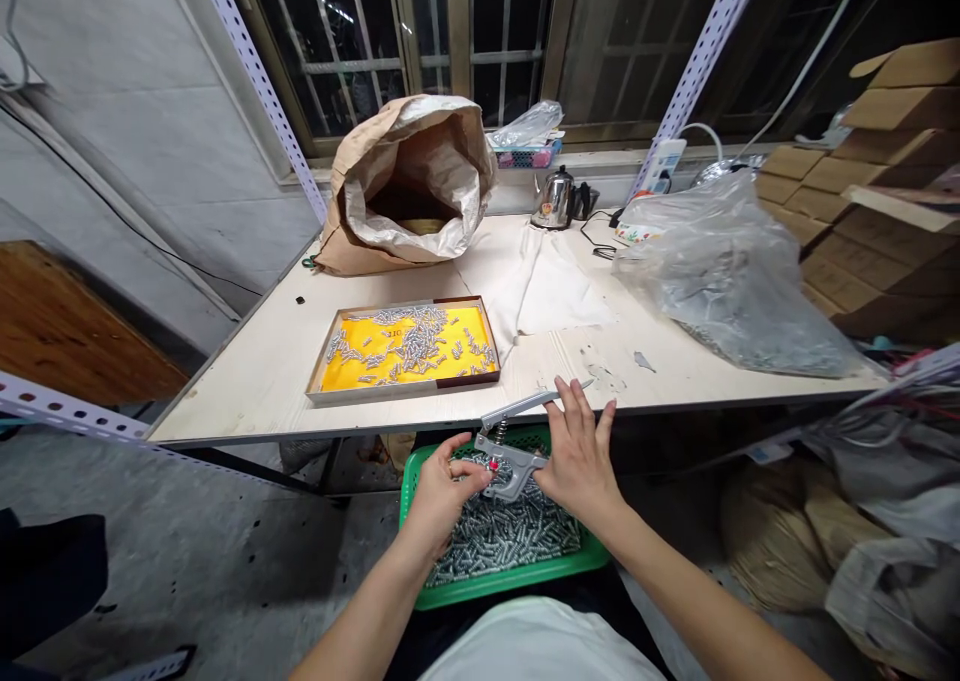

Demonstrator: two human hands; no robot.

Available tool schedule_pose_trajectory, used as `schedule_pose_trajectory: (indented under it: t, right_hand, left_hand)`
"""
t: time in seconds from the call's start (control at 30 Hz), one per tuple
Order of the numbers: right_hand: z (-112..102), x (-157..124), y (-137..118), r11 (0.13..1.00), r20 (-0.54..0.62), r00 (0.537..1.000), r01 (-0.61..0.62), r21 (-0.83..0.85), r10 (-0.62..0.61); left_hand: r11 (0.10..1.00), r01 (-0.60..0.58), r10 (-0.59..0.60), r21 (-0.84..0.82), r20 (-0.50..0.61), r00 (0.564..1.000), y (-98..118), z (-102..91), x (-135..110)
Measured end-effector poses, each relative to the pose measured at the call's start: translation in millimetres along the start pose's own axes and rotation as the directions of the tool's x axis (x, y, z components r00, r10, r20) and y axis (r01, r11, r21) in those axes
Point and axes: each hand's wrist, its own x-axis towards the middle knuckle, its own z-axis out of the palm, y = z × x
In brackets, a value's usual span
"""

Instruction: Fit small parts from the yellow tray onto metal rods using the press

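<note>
My right hand [581, 451] grips grey metal hand pliers [514, 466], its fingers over the long upper handle and its thumb at the lower body. A coil spring shows between the handle and the body. My left hand [442, 491] is closed in a pinch at the jaw end of the pliers, beside a small red spot; what the fingertips hold is too small to make out. Directly below both hands is a green plastic basket [517, 569] filled with small ribbed metal pieces [510, 536], partly hidden by the hands and pliers.
On the table [247, 391] lies a shallow tray [405, 389] with small metal pieces on yellow. Behind it leans an open paper sack [337, 201]. A kettle [553, 201], a white cloth [562, 291] and a filled plastic bag [735, 271] stand further right, near stacked cardboard boxes [862, 221].
</note>
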Motion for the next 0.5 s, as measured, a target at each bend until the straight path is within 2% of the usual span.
schedule_pose_trajectory:
  t: [0.27,0.5]
  right_hand:
    - [1,-5,-2,1.000,0.030,0.999,0.013,-0.009,-0.013]
    - [1,-4,-7,1.000,0.008,1.000,0.022,0.009,-0.022]
  left_hand:
    - [0.946,-0.053,0.010,0.320,0.133,0.991,9,-7.1,-1]
    - [0.919,-0.063,-0.004,0.389,0.170,0.985,6,-11.0,-2]
